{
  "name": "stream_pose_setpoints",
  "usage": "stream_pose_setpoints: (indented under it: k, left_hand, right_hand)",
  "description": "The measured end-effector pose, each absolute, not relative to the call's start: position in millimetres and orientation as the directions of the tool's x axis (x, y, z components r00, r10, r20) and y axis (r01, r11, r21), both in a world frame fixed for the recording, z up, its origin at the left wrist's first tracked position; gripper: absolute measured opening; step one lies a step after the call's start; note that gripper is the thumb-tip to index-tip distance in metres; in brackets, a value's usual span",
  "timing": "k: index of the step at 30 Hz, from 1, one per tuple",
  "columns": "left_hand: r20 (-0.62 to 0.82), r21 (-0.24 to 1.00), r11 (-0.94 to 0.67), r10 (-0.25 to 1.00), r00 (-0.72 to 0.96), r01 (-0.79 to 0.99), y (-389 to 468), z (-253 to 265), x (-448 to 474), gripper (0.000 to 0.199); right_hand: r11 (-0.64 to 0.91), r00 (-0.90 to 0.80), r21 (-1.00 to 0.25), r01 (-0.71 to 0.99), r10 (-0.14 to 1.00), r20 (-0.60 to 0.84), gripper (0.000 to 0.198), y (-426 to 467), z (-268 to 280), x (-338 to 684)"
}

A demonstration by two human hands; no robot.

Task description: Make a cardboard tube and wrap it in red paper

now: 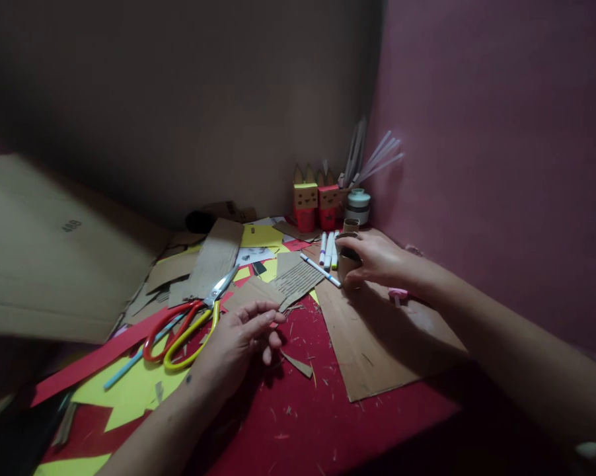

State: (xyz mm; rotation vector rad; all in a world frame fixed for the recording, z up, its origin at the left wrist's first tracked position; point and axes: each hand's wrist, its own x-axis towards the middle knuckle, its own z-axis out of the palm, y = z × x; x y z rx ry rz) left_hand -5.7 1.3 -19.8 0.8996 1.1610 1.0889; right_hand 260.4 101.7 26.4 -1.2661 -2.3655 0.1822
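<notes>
Nearest the camera, the left hand [251, 328] curls loosely over the red worktop [298, 423]; whether it pinches anything, I can't tell. Rightward, a hollow cardboard piece [345, 270] sits between the right hand's [370, 254] thumb and fingers, near the cardboard sheet's [360, 354] far left corner.

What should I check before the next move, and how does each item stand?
1. Right hand on the cardboard tube: ok, it appears to grip it.
2. Cardboard tube resting on the brown sheet: cannot tell, contact at its base is unclear.
3. Left hand empty: cannot tell, it is partly curled.
4. Scissors away from the left hand: not ok, they lie close beside it.
5. Red surface free of scraps: not ok, small bits litter it.
</notes>
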Motion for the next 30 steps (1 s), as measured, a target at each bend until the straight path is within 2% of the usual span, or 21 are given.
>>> stream_pose_setpoints:
  k: [4,7,9,12,17,20,23,25,27,28,30]
  left_hand:
    - [-0.256,0.948,0.264,0.964,0.066,-0.176,0,-18,-6,0.02]
    - [-0.28,0.943,0.283,0.959,0.046,-0.175,0,-17,-4,0.019]
    - [-0.302,0.937,0.305,0.952,0.044,-0.17,-1,-17,-2,0.018]
    - [-0.31,0.936,0.314,0.949,0.053,-0.161,-1,-18,-2,0.018]
    - [-0.291,0.942,0.296,0.955,0.054,-0.157,0,-21,-6,0.022]
    - [-0.291,0.944,0.298,0.954,0.064,-0.141,0,-22,-8,0.022]
    - [-0.298,0.941,0.311,0.948,0.107,-0.131,-1,-21,-7,0.021]
    - [-0.303,0.94,0.317,0.946,0.118,-0.129,-1,-21,-7,0.021]
    - [-0.298,0.942,0.312,0.947,0.118,-0.126,-1,-22,-6,0.02]
    - [-0.294,0.943,0.308,0.948,0.119,-0.127,0,-23,-6,0.02]
    - [-0.286,0.944,0.302,0.95,0.126,-0.135,1,-25,-6,0.019]
  right_hand:
    - [0.547,-0.479,-0.286,0.787,0.833,0.277,0.038,99,42,264]
    - [0.399,-0.287,-0.307,0.864,0.891,0.352,0.024,116,59,272]
    - [0.322,-0.207,-0.278,0.905,0.904,0.373,0.026,136,63,276]
    - [0.289,-0.229,-0.195,0.937,0.932,0.279,0.032,167,54,278]
    - [0.285,-0.249,-0.177,0.942,0.948,0.2,0.014,193,34,275]
    - [0.252,-0.21,-0.17,0.953,0.95,0.232,0.011,185,42,285]
    - [0.241,-0.172,-0.184,0.953,0.929,0.327,0.012,148,63,304]
    - [0.36,-0.207,-0.375,0.855,0.897,0.39,0.01,107,76,314]
    - [0.468,-0.33,-0.587,0.66,0.883,0.333,0.011,64,82,315]
    - [0.483,-0.39,-0.648,0.589,0.872,0.295,0.011,44,80,312]
    - [0.543,-0.472,-0.632,0.552,0.829,0.301,0.008,17,70,301]
